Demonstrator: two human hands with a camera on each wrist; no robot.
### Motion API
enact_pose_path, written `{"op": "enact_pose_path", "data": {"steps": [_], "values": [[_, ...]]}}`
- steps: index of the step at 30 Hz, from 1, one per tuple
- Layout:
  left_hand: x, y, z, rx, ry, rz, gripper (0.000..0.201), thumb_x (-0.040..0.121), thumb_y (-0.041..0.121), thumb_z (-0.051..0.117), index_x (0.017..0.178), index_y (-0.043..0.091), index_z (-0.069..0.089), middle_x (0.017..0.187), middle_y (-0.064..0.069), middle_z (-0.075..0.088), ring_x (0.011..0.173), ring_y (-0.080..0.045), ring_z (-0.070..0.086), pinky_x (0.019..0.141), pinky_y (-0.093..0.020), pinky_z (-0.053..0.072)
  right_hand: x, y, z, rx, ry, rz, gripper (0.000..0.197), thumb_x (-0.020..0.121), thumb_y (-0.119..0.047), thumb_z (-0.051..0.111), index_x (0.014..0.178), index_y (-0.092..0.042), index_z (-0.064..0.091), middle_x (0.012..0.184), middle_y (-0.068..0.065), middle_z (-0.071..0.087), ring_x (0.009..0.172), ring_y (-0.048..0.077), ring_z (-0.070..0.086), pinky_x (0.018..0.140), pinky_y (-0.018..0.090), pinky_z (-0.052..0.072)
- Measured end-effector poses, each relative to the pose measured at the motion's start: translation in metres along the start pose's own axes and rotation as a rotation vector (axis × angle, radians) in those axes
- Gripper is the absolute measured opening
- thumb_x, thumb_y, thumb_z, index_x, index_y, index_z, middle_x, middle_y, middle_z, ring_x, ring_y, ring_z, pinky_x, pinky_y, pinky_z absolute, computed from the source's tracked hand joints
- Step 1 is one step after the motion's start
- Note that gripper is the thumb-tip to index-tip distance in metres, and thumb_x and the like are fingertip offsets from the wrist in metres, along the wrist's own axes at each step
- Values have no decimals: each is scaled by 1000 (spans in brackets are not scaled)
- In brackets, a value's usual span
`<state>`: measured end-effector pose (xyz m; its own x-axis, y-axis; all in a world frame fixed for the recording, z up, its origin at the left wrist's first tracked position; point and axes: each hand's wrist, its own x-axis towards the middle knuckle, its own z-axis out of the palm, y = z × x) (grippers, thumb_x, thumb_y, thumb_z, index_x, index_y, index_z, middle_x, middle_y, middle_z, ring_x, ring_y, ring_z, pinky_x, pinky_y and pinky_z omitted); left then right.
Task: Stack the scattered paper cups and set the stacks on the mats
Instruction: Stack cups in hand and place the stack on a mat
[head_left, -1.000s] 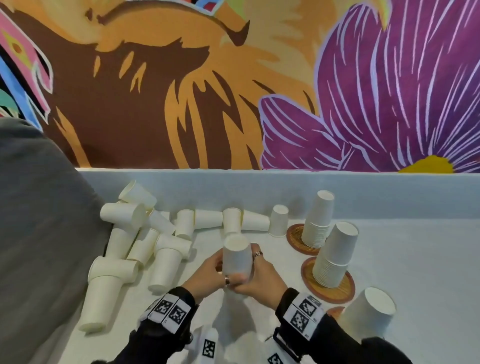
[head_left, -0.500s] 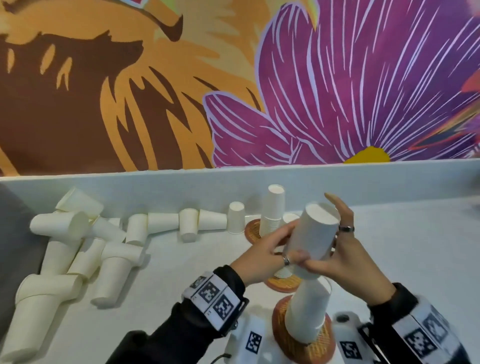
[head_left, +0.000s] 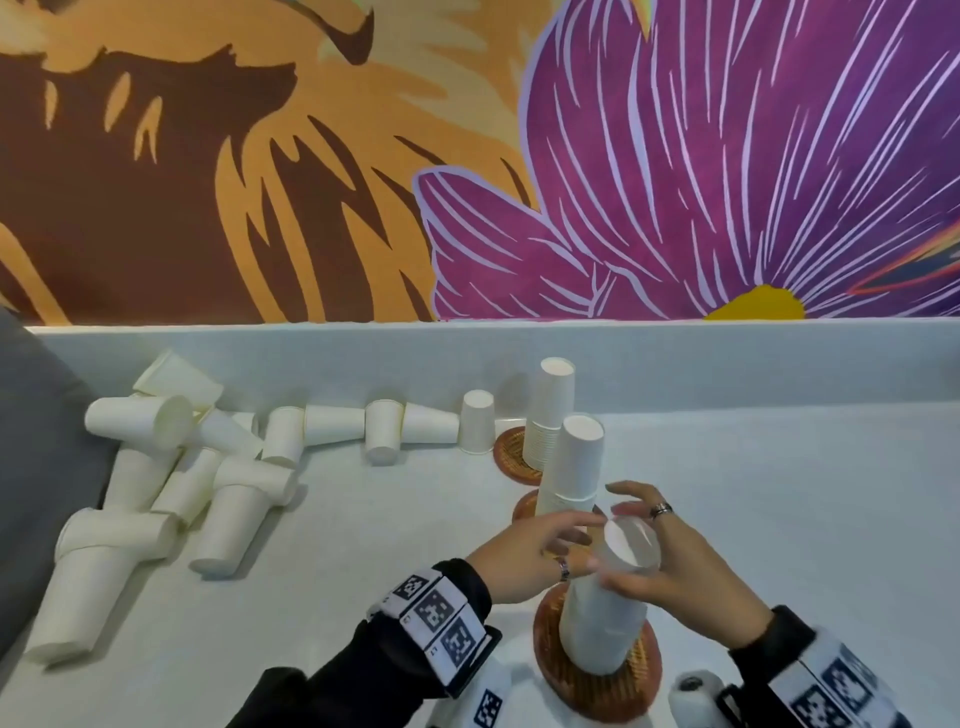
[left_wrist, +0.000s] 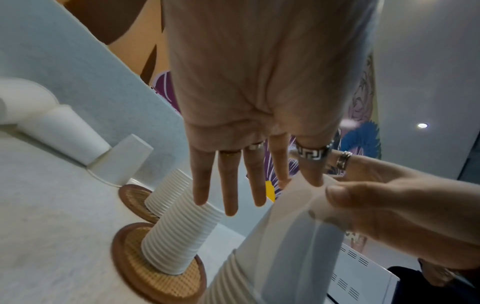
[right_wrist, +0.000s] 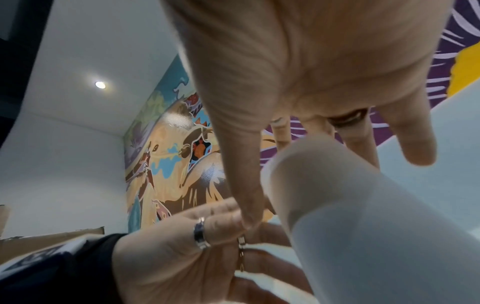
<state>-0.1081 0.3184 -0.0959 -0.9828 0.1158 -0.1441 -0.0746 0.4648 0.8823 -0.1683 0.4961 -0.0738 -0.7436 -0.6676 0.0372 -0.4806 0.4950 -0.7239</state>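
A tall stack of white paper cups (head_left: 597, 623), upside down, stands on the nearest woven mat (head_left: 623, 696). My left hand (head_left: 571, 540) is at its upper left with straight, spread fingers; only the thumb side touches the cup. My right hand (head_left: 644, 525) hovers round the top, its thumb against the cup's side and its fingers stretched out just off the rim. In the left wrist view my left hand (left_wrist: 233, 195) has spread fingers and the stack (left_wrist: 285, 246) shows ribbed rims below. In the right wrist view the stack (right_wrist: 350, 226) lies under my right hand (right_wrist: 311, 144).
Two more stacks (head_left: 574, 467) (head_left: 550, 410) stand on mats (head_left: 522, 512) (head_left: 511, 452) behind. Several loose cups (head_left: 171, 467) lie piled at the left, and a row (head_left: 384, 431) runs along the back wall. A grey mass (head_left: 31, 441) borders the left.
The cups I held in both hands moved right and came down onto the cups on the nearest mat. Both hands have loosened their grip on them.
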Motion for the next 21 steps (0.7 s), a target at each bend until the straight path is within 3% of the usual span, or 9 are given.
{"op": "enact_pose_path", "data": {"steps": [5,7,11,14,16,19,21], "values": [[-11,-8,-19,23,57,-52,51,91,28,59,139,29,41,136,-2,53,122,-18,51,104,-32,42,6,-25,-6,-140,43,-62,64,75,-47,70,126,-44,30,131,-18,41,122,3,40,101,22,34],[-21,-11,-31,13,106,-73,48,91,27,59,137,29,43,135,-1,53,121,-18,51,103,-33,43,10,-42,-4,-169,45,-103,52,81,-45,64,123,-44,33,130,-22,37,120,2,38,101,22,31],[-50,-30,-63,17,217,-111,45,90,33,60,133,33,46,132,5,52,121,-16,50,102,-33,43,28,-78,15,-197,55,-190,41,84,-42,61,121,-38,43,129,-17,43,119,5,41,104,24,33],[-78,-55,-93,26,361,-162,40,89,34,61,127,35,49,129,8,53,119,-12,49,99,-30,42,45,-103,39,-194,28,-260,34,85,-42,60,116,-40,46,122,-18,47,117,6,44,99,20,33],[-101,-76,-118,9,486,-208,36,89,32,62,123,34,51,126,7,52,119,-14,48,98,-28,41,60,-120,61,-209,-11,-301,35,85,-43,60,118,-37,49,121,-17,48,115,7,45,99,24,34],[-134,-112,-155,10,665,-305,38,88,25,63,124,29,51,129,0,49,121,-18,45,99,-29,38,83,-143,101,-245,-98,-320,37,87,-43,59,121,-34,49,122,-15,46,115,6,44,91,20,31],[-156,-137,-181,53,797,-375,45,87,21,65,129,24,49,133,-7,47,122,-24,44,102,-34,36,101,-154,133,-219,-177,-331,37,87,-42,59,121,-33,49,127,-10,48,119,8,45,97,23,34]]}}
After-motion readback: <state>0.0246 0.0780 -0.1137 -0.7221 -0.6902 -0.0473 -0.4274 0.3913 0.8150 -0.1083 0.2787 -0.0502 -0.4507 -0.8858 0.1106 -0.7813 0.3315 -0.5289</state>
